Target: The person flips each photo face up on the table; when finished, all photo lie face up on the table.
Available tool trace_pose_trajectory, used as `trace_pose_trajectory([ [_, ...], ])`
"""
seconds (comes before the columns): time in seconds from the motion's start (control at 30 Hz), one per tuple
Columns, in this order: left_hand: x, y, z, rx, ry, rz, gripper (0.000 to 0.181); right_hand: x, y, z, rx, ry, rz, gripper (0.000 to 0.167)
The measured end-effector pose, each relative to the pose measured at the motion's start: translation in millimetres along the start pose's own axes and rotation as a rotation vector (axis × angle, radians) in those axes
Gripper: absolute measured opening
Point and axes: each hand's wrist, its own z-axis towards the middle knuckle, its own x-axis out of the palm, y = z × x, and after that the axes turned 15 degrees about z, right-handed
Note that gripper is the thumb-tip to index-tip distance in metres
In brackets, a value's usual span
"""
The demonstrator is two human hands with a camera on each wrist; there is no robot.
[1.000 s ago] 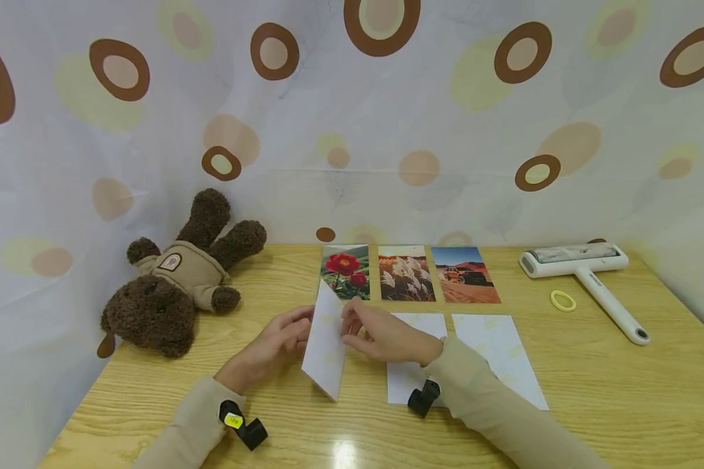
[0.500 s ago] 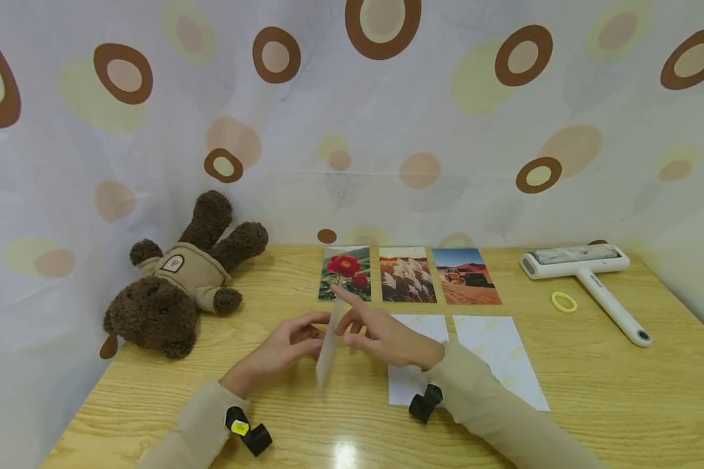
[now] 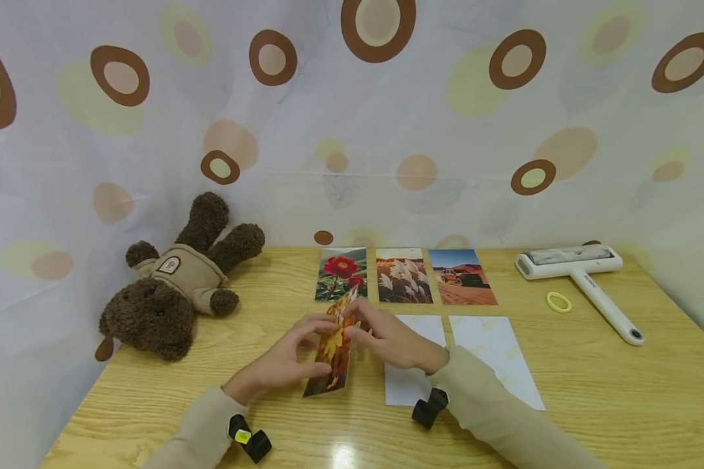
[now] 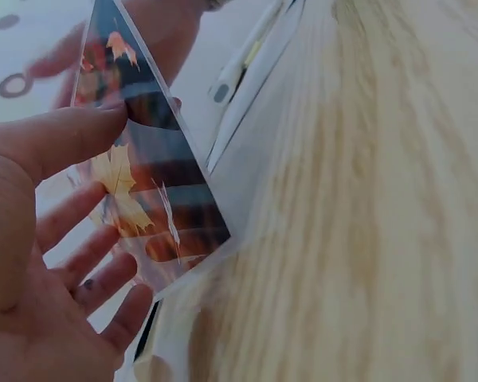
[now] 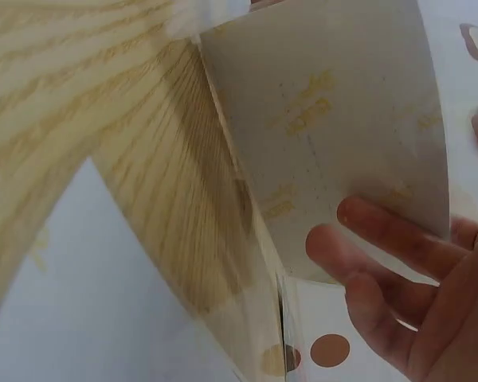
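Note:
A glossy photo card of autumn maple leaves (image 3: 331, 355) stands tilted on its lower edge between the two hands, picture side to the left. My right hand (image 3: 396, 339) holds it near the upper edge. In the right wrist view, several right fingertips (image 5: 342, 239) lie against its pale back (image 5: 327, 119). On the picture side, my left hand (image 3: 281, 358) has its thumb and fingers spread at the card; the left wrist view shows the left thumb (image 4: 72, 135) across the picture and the other fingers loosely extended. Beside the right forearm lie two white face-down cards (image 3: 413, 384) (image 3: 495, 358).
Along the back lie picture cards of a red flower (image 3: 340, 267), plume grass (image 3: 403, 277) and a desert car (image 3: 462, 277). A brown teddy bear (image 3: 196, 273) lies at left. At right are a yellow ring (image 3: 558, 301) and a white squeegee-like tool (image 3: 601, 303).
The card has turned from its white back toward the camera, through edge-on, to its leaf picture. Both hands have shifted slightly with it, and the left fingers have spread.

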Motion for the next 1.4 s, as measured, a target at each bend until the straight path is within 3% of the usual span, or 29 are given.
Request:
trace_pose_trajectory([
  [0.1,-0.7,-0.3,-2.3,0.020,-0.036,0.071,0.052,3,1,0.8,0.001,-0.014,-0.054,0.036],
  [0.27,0.8,1.7,-2.5,0.076,-0.079,0.231,0.049,4,2,-0.1,-0.015,-0.022,-0.121,0.053],
  [0.43,3.4,4.8,-0.1,0.079,-0.064,0.344,0.055,2,-1,-2.8,0.061,-0.015,-0.088,0.061],
  [0.6,4.8,5.8,-1.1,0.005,0.022,0.349,0.056,-1,-4,-6.6,0.146,0.019,-0.102,0.064],
  [0.73,5.4,6.1,-2.0,-0.020,0.066,0.355,0.053,-2,-7,-8.5,0.188,0.036,-0.135,0.065],
  [1.17,-1.0,7.5,-3.8,-0.042,0.129,0.439,0.052,-1,-14,1.3,0.243,0.026,-0.179,0.061],
  [1.4,0.4,10.3,-4.6,-0.060,0.121,0.442,0.052,-2,-15,4.6,0.276,0.045,-0.226,0.059],
])
